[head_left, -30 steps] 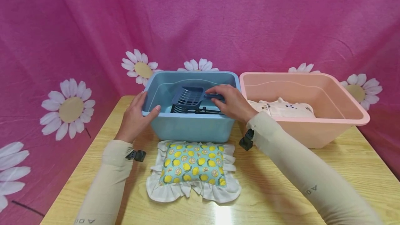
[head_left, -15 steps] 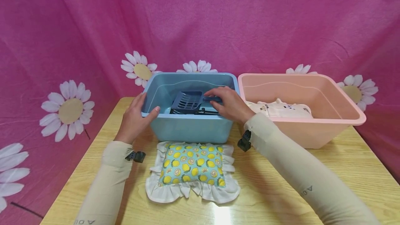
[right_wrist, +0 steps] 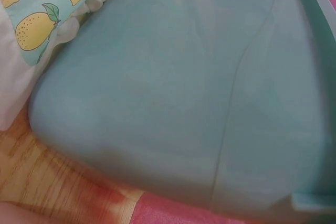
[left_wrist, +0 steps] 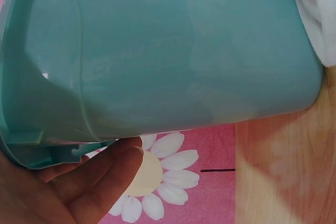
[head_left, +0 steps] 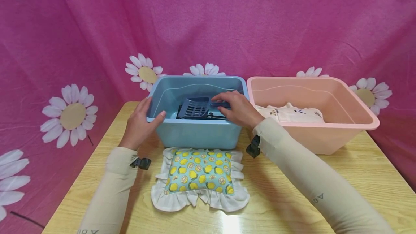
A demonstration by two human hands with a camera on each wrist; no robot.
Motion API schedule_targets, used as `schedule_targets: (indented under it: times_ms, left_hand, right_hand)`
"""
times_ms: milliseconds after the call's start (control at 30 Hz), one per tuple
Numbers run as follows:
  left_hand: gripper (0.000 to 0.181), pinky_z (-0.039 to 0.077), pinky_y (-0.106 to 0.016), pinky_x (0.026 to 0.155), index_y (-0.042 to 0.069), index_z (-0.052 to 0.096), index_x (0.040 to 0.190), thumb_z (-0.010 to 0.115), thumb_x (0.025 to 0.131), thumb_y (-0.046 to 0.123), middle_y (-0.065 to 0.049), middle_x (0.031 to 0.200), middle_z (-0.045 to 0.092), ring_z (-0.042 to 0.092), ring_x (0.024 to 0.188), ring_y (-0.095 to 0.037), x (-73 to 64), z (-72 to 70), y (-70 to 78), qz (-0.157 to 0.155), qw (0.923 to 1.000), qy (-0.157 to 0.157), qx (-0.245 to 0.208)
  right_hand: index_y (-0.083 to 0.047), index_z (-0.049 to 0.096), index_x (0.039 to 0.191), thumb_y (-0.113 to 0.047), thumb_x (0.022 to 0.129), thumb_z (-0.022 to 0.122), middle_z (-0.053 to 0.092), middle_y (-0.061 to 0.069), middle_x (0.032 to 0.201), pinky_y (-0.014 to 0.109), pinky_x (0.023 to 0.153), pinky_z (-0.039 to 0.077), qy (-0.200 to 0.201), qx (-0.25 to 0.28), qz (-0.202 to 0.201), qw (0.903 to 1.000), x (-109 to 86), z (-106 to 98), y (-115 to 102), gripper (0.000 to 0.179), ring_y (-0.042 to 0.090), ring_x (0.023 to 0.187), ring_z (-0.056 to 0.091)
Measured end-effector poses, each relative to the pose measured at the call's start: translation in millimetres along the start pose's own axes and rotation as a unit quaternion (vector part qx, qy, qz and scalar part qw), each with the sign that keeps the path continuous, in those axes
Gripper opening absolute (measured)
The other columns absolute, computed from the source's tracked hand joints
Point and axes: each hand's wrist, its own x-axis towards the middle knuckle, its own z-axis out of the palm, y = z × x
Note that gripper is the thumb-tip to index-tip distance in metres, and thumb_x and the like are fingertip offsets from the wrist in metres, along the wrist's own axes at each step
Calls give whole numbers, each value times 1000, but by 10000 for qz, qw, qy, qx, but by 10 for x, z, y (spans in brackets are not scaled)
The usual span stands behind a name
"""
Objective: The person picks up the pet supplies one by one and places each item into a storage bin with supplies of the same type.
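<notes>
In the head view, my right hand (head_left: 238, 108) reaches over the front rim into the blue tub (head_left: 198, 134) and holds a dark blue slotted litter scoop (head_left: 195, 108) by its handle. The scoop's head points left, low in the tub, over a black slotted tool (head_left: 216, 117) that it partly covers. At the tub's front left corner my left hand (head_left: 139, 122) grips the rim, thumb over the front edge. The left wrist view shows that hand's fingers (left_wrist: 113, 174) under the rim. The right wrist view shows the tub's outer wall (right_wrist: 157, 87), with the right hand out of sight.
A pink tub (head_left: 338, 127) stands against the blue one on the right, with a cream printed cloth item (head_left: 289, 114) inside. In front of the blue tub lies a lemon-print cushion (head_left: 199, 172) with white ruffles. A pink flowered curtain (head_left: 208, 21) hangs behind the wooden table (head_left: 292, 198).
My right hand has lowered the litter scoop deeper into the blue tub, over the black tool. The left hand has kept its place on the rim.
</notes>
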Motion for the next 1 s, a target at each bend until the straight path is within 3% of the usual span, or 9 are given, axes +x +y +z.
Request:
schedule_targets:
  times_ms: [1000]
  left_hand:
    - [85,42,-65,92,19,20,155,57,88,57,-11,157,25,36,134,-44,2,1,-20,69,9999,-1,110]
  right_hand:
    - [-14,65,123,-13,91,65,68,3,113,37,84,44,-192,64,170,9996,-12,-7,-12,32,20,101,53]
